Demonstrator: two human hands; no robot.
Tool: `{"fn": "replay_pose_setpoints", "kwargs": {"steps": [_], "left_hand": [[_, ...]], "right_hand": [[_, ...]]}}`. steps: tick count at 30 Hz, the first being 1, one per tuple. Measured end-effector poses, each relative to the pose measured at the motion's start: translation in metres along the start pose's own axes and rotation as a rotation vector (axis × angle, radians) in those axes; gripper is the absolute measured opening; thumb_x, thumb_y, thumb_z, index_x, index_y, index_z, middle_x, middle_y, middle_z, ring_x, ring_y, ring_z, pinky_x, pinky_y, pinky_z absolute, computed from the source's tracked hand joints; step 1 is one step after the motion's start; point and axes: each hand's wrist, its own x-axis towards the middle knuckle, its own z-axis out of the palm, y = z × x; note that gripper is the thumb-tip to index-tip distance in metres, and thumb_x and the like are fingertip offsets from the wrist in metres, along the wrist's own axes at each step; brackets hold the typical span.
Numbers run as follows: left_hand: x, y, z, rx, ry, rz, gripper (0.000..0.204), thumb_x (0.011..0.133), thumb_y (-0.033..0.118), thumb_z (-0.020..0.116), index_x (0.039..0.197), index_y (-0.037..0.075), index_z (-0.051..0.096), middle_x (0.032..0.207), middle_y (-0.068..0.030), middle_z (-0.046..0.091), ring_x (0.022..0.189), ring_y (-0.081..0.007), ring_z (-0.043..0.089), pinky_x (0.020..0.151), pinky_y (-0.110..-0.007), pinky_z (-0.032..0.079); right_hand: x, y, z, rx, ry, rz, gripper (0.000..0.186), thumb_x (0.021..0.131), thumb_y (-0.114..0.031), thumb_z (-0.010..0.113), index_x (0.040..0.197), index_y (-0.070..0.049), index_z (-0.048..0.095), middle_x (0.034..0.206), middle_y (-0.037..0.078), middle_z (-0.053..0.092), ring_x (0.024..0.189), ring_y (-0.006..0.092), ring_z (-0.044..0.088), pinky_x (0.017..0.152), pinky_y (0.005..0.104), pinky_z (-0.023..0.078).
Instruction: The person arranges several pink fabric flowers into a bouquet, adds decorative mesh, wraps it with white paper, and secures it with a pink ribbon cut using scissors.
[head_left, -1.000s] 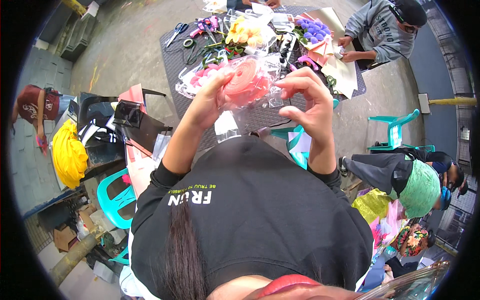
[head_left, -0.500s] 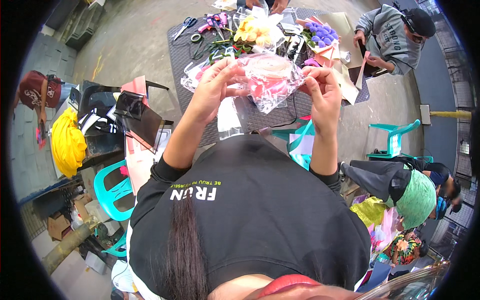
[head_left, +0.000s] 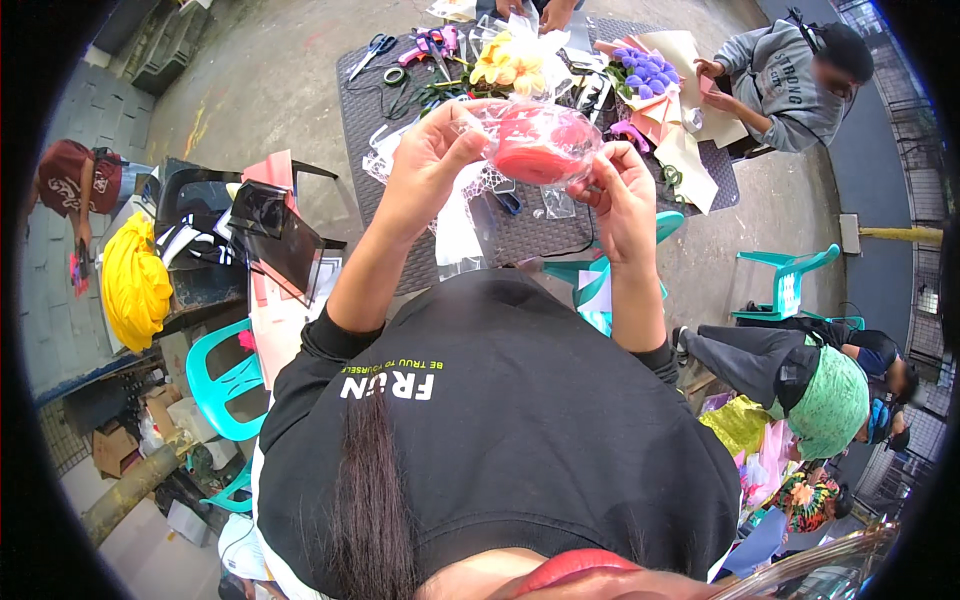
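While holding up one plastic-wrapped red roll (head_left: pixel 545 150) above the near part of the grey table (head_left: pixel 358 112), grips the clear film at its two ends: closed on one side with thumb and fingers of the left hand (head_left: pixel 440 160), pinched on the other with thumb and fingertips of the right hand (head_left: pixel 622 195).

Judging by the wrapper, seems at an early point: lifted clear of the tabletop, held taut between two hands, not yet out of the plastic. Cannot tell whether sealed or torn at the ends, nor whether made up of one coil or two.

Farther out on the tabletop, shows one bunch of yellow flowers (head_left: pixel 510 65), one bunch of purple flowers (head_left: pixel 645 73), two pink tools (head_left: pixel 432 42), at least one pair of scissors (head_left: pixel 366 58) and one dark roll of tape (head_left: pixel 386 78).

Across and around, includes one person in a grey hoodie (head_left: pixel 785 85), two hands of another person (head_left: pixel 555 12) at the far edge, one yellow cloth (head_left: pixel 137 285) and at least four turquoise chairs (head_left: pixel 212 408).
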Motion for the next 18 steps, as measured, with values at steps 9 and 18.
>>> {"fn": "replay_pose_setpoints", "kwargs": {"steps": [9,18], "left_hand": [[0.006,0.007,-0.003,0.153,0.087,-0.096,0.019,0.089,0.021,0.059,0.091,0.003,0.061,0.084,-0.0037,0.064,0.075,-0.0053,0.060,0.060,-0.021,0.052],[0.011,0.009,0.000,0.376,0.107,-0.133,0.025,0.088,0.023,0.060,0.074,0.002,0.062,0.064,0.0019,0.057,0.054,-0.0020,0.050,0.049,-0.019,0.046]], "right_hand": [[0.002,-0.005,0.017,-0.312,0.036,-0.196,0.013,0.091,-0.017,0.052,0.098,-0.006,0.050,0.085,0.003,0.057,0.080,0.0106,0.056,0.074,0.0248,0.045],[0.014,-0.027,0.036,-0.540,-0.062,-0.399,0.015,0.088,-0.016,0.057,0.091,-0.001,0.056,0.085,0.003,0.059,0.079,0.0092,0.055,0.072,0.0241,0.046]]}}
